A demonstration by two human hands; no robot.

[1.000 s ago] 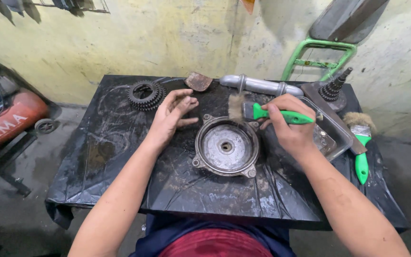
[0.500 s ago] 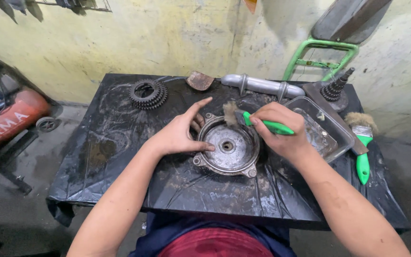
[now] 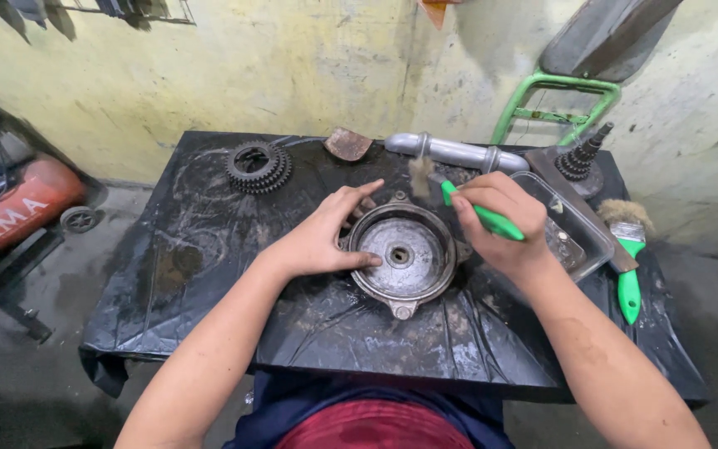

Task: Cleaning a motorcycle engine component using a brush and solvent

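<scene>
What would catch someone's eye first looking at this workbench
The round metal cover at the table's centre, steadied at its rim by the left hand. Just right of it, the right hand grips a green-handled brush. A gear cluster sits at the far left of the black-covered table.

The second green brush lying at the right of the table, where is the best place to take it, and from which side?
Grip the spare brush by its green handle, coming from above at the near end. It lies flat, bristles pointing to the wall, handle towards the person and free of the tray.
</scene>
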